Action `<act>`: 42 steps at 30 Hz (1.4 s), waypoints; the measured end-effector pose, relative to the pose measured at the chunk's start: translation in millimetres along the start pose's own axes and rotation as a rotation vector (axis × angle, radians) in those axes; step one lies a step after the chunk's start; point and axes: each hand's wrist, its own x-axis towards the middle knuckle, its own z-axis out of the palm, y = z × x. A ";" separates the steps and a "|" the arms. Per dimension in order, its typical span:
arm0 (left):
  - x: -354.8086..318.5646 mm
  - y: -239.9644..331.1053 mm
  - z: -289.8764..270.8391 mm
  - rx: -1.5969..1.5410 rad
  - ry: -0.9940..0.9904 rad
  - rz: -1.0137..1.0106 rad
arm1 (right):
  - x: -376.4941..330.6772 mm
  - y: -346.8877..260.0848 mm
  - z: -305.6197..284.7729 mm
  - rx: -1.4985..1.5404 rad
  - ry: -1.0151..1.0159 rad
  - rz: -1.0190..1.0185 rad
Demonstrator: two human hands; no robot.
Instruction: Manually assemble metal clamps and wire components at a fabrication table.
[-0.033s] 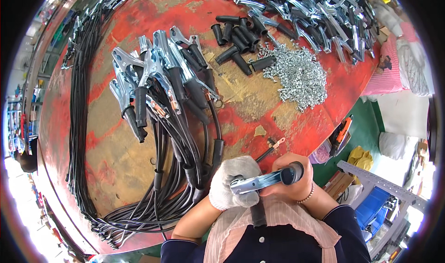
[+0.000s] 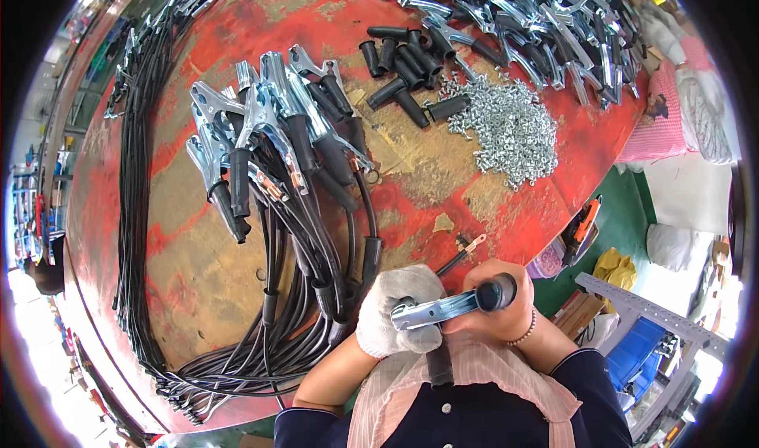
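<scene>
A silvery metal spring clamp (image 2: 433,310) is held in front of my chest between both hands. My left hand (image 2: 399,298), in a whitish knit glove, is closed round its jaw end. Bare and with a beaded bracelet at the wrist, my right hand (image 2: 502,302) wraps the handle that ends in a round black sleeve (image 2: 496,292). A second black sleeve (image 2: 440,366) sticks out below, toward my chest. Beyond my hands a copper ring terminal (image 2: 476,242) on a black cable emerges; where the cable continues is hidden behind the left glove.
Left on the worn red table (image 2: 427,195) lie clamps (image 2: 261,112) joined to black cables (image 2: 300,290). Farther left runs a long cable bundle (image 2: 134,187). Black sleeves (image 2: 407,61), a heap of small screws (image 2: 514,132) and piled clamps (image 2: 545,21) lie toward the far right.
</scene>
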 end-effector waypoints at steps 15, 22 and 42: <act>-18.1 -10.0 -11.9 0.517 -0.182 -0.018 | 4.6 2.2 4.8 0.100 0.078 -0.196; -15.6 5.4 -7.6 0.329 -0.183 -0.205 | -2.1 -6.7 8.9 0.220 0.077 -0.075; -22.3 14.9 -13.5 0.513 -0.382 0.105 | 1.3 -7.9 7.5 0.639 -0.230 0.235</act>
